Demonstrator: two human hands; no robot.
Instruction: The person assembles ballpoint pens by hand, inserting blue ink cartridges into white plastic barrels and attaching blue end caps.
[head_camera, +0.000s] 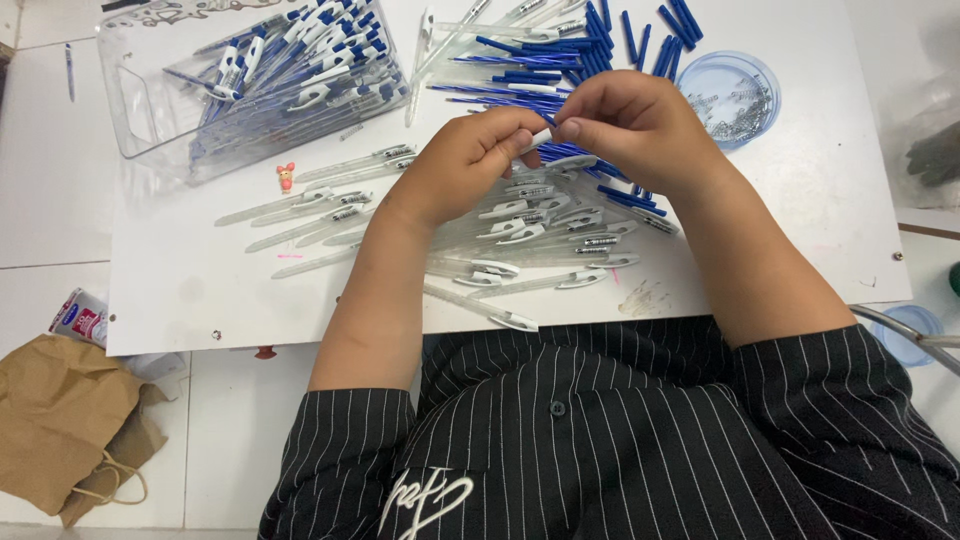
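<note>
White tabletop (780, 230) fills most of the head view, set over a pale tiled floor where a crumpled brown paper bag (60, 420) lies at the lower left. On the board's far left stands a clear plastic bin (150, 110), already well filled with finished blue-and-white pens (290, 70); that stock suggests a good share of the work is done. Much is left, though: a loose spread of clear pen barrels (520, 245) with white clips lies under the forearms, and a heap of blue refills (560, 55) waits at the far edge, beside a round blue tub (728, 97) of small metal springs. Over the barrels, the left hand (455, 165) and the right hand (635, 125) meet, fingers pinched narrow on a single pen piece (542, 140), white and blue, held between the two sets of fingertips above the pile. A tiny red figurine (286, 177) stands near the bin.
</note>
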